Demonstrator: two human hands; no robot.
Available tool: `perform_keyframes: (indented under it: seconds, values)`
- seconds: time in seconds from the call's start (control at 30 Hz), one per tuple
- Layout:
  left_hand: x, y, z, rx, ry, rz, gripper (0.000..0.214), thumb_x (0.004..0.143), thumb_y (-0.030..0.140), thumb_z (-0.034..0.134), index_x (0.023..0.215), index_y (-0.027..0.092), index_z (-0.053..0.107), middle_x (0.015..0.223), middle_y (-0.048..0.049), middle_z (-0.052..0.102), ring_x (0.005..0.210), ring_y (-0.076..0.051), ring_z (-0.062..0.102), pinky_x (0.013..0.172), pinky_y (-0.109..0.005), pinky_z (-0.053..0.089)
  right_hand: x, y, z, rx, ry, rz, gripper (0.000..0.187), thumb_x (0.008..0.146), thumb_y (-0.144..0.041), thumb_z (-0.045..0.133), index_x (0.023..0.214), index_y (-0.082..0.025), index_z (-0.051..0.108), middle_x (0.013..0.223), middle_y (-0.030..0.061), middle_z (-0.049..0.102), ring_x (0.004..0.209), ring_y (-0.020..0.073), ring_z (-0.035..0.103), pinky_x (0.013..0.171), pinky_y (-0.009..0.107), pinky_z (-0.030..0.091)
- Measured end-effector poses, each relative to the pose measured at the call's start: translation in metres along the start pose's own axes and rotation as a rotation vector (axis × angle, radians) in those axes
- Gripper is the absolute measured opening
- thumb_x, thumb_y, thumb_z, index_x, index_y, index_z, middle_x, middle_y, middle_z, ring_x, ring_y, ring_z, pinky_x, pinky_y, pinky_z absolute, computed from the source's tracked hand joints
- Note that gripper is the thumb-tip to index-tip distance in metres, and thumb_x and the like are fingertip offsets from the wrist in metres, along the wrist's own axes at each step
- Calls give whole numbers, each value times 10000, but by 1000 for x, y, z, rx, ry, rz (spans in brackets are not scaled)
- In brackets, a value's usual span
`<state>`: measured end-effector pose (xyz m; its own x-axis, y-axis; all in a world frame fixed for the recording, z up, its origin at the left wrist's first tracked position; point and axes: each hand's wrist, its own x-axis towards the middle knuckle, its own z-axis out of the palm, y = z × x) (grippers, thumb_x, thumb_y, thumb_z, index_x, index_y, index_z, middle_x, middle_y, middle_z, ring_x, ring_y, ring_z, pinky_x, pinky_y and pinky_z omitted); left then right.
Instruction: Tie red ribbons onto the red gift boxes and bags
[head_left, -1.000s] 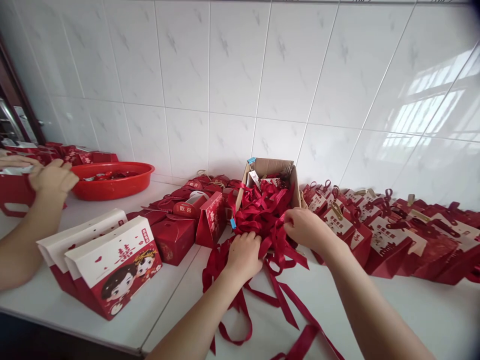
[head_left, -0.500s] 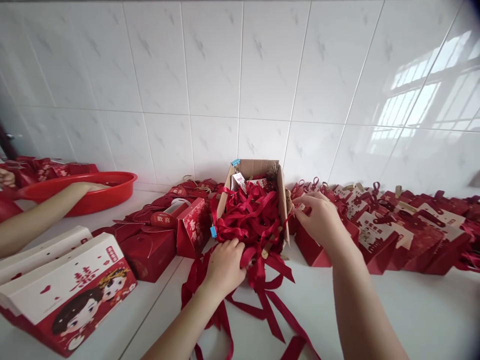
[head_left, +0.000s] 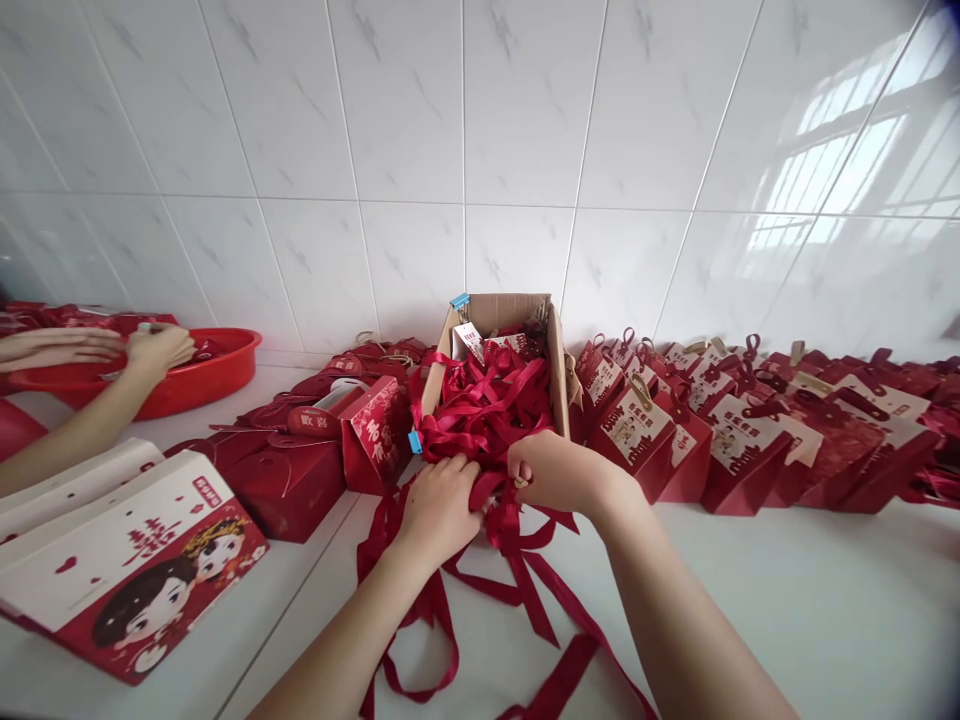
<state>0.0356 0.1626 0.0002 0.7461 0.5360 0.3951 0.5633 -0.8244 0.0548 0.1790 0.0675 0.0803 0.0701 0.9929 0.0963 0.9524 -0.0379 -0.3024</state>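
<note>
A small cardboard box (head_left: 556, 350) stands against the tiled wall, stuffed with red ribbons (head_left: 487, 395) that spill over its front onto the white counter. My left hand (head_left: 439, 508) is closed on the ribbons at the box's front edge. Beside it, my right hand (head_left: 551, 472) is curled into the same ribbon tangle, gripping strands. Loose ribbon ends (head_left: 540, 610) trail toward me between my forearms.
A row of red gift boxes (head_left: 720, 440) lines the wall at right. More red boxes (head_left: 300, 460) lie left of the cardboard box. White-topped cartoon boxes (head_left: 127, 560) sit at front left. Another person's hands (head_left: 154, 348) reach over a red basin (head_left: 217, 365).
My right hand came back from the gift boxes on the right to the ribbons at the box front. The other person's hand rose out of the red basin.
</note>
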Motion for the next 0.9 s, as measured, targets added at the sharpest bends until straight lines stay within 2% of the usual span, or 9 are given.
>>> perform_keyframes:
  seconds: [0.13, 0.27, 0.47, 0.53, 0.6, 0.7, 0.77, 0.8, 0.9]
  values:
    - [0, -1, 0, -1, 33, 10, 105, 801, 260, 567, 839, 190, 636, 883, -58, 664, 834, -272, 633, 730, -399, 477, -7, 7, -12, 64, 33, -16, 224, 759, -50, 531, 809, -200, 690, 809, 40, 705, 692, 157, 620, 575, 247, 452]
    - [1, -1, 1, -6, 81, 20, 110, 814, 265, 558, 829, 183, 630, 882, -67, 670, 821, -266, 631, 722, -396, 472, -23, 13, -33, 191, 295, -63, 260, 827, -77, 473, 879, -209, 691, 950, 37, 686, 818, 147, 635, 718, 254, 499]
    - [1, 3, -11, -43, 309, -17, 486, 806, 331, 601, 1236, 146, 471, 1260, -167, 549, 1193, -322, 483, 998, -477, 347, -39, 14, -48, 508, 654, -208, 208, 861, -137, 521, 909, -209, 711, 945, 28, 709, 877, 152, 655, 770, 270, 523]
    - [2, 7, -31, -152, 488, 0, 544, 792, 383, 625, 1253, 157, 443, 1298, -173, 511, 1232, -328, 444, 1037, -490, 313, -41, 12, -50, 585, 708, -255, 175, 867, -175, 553, 933, -200, 713, 925, 36, 715, 868, 155, 658, 766, 277, 530]
    - [5, 13, -64, -347, 613, 55, 358, 840, 360, 569, 1142, 178, 507, 1204, -132, 566, 1179, -287, 495, 1039, -454, 339, -43, 11, -52, 659, 725, -313, 161, 873, -205, 574, 957, -200, 711, 929, 43, 710, 876, 158, 657, 770, 287, 536]
    - [11, 25, -123, -661, 481, 159, 209, 941, 344, 424, 983, 212, 581, 988, -45, 649, 985, -202, 609, 882, -333, 478, -47, 11, -54, 731, 743, -432, 149, 883, -191, 581, 949, -217, 712, 921, 36, 699, 889, 150, 646, 794, 298, 537]
    - [11, 33, -156, -630, 365, 136, 201, 936, 360, 458, 952, 237, 615, 952, -14, 674, 906, -191, 633, 793, -305, 500, -51, 10, -56, 748, 737, -542, 166, 880, -148, 586, 925, -234, 721, 908, 26, 689, 881, 138, 638, 794, 291, 536]
    - [8, 38, -168, -555, 330, 138, 178, 920, 362, 494, 942, 254, 634, 961, -3, 682, 903, -193, 633, 777, -303, 500, -52, 10, -57, 751, 715, -601, 190, 879, -124, 583, 919, -241, 727, 905, 24, 682, 875, 134, 636, 782, 287, 539]
    - [-6, 49, -180, -414, 422, 213, 114, 872, 322, 578, 956, 289, 648, 987, 13, 690, 915, -197, 633, 796, -308, 499, -58, 6, -57, 750, 616, -751, 273, 884, -74, 556, 942, -263, 745, 913, 32, 652, 874, 137, 639, 743, 283, 555]
